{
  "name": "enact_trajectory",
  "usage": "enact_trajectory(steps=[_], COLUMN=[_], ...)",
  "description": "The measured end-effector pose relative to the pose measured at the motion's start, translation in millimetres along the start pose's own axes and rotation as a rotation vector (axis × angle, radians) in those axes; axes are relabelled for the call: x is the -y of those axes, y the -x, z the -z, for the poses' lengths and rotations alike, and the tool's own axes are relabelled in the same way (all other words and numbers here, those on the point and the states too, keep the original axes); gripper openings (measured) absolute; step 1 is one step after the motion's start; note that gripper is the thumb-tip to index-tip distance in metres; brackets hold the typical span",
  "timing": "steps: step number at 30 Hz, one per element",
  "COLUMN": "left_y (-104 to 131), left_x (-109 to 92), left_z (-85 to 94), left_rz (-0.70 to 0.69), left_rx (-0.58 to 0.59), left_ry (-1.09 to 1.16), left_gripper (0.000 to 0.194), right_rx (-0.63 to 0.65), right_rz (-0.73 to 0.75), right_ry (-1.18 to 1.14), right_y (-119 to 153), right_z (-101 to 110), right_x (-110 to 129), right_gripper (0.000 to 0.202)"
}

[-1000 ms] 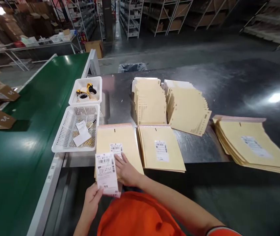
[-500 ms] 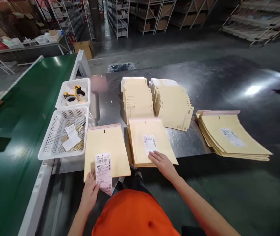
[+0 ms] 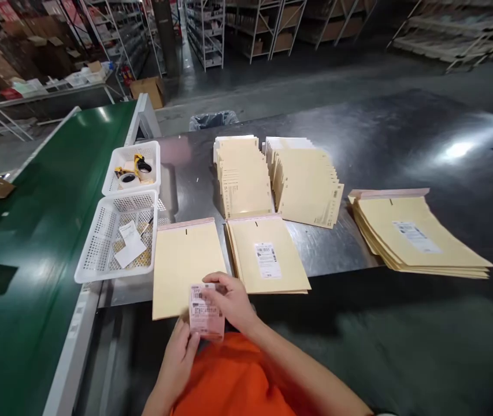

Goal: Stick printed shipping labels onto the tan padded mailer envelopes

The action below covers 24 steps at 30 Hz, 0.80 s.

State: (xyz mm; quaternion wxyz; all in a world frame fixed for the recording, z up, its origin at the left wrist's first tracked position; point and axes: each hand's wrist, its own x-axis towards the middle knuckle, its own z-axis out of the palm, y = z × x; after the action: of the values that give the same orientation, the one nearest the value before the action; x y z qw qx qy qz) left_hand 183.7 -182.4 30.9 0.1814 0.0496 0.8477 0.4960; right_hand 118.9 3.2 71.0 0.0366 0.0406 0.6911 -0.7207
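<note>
A printed shipping label [image 3: 205, 320] is held between both hands in front of my body. My left hand [image 3: 177, 349] grips its lower left edge, thumb on top. The fingers of my right hand [image 3: 231, 300] pinch its upper right part, covering some of the print. Just behind the label lies an unlabelled yellow padded envelope [image 3: 185, 260] at the table's front edge. To its right is a stack of padded envelopes [image 3: 250, 231], the top one bearing a white label [image 3: 267, 261].
Two rows of upright envelopes [image 3: 246, 193] [image 3: 309, 188] stand behind. Another labelled stack [image 3: 441, 245] overhangs the table edge at right. White baskets hold tape dispensers [image 3: 142, 164] and paper slips [image 3: 131, 245]. A green conveyor belt [image 3: 51, 190] runs along the left.
My right hand has left the labelled envelope stack and moved left onto the shipping label. My left hand has shifted right with the label, which now sits lower on the envelope's right side.
</note>
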Motion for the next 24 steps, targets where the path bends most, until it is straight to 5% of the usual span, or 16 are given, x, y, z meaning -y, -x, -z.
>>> enact_trajectory(steps=[3, 5, 7, 10, 14, 18, 21, 24], left_y=[-4, -13, -22, -30, -19, 21, 57, 71], left_x=[-1, -14, -29, -36, -3, 49, 67, 57], left_z=[12.7, 22.1, 27.1, 20.2, -7.8, -33.0, -41.2, -31.1], left_rz=[0.068, 0.074, 0.093, 0.151, 0.315, 0.413, 0.247, 0.035], left_rx=[-0.206, -0.172, -0.171, -0.329, -0.4, -0.196, -0.134, -0.137], left_ry=[0.282, 0.471, 0.518, 0.444, 0.484, 0.474, 0.336, 0.226], left_gripper=[0.058, 0.041, 0.026, 0.034, 0.038, 0.05, 0.05, 0.037], right_rx=[0.12, 0.195, 0.157, 0.066, -0.018, -0.144, -0.153, -0.172], right_rz=[0.09, 0.216, 0.278, 0.211, 0.108, 0.113, 0.138, 0.17], right_ry=[0.088, 0.196, 0.232, 0.171, 0.286, 0.566, 0.664, 0.888], right_y=[18, 27, 28, 9, -53, -111, -124, -112], right_z=[-21, -25, -26, -29, -38, -45, -45, -47], right_x=[8, 10, 11, 5, -25, -62, -79, -87], right_gripper=[0.017, 0.016, 0.013, 0.008, 0.008, 0.013, 0.013, 0.023])
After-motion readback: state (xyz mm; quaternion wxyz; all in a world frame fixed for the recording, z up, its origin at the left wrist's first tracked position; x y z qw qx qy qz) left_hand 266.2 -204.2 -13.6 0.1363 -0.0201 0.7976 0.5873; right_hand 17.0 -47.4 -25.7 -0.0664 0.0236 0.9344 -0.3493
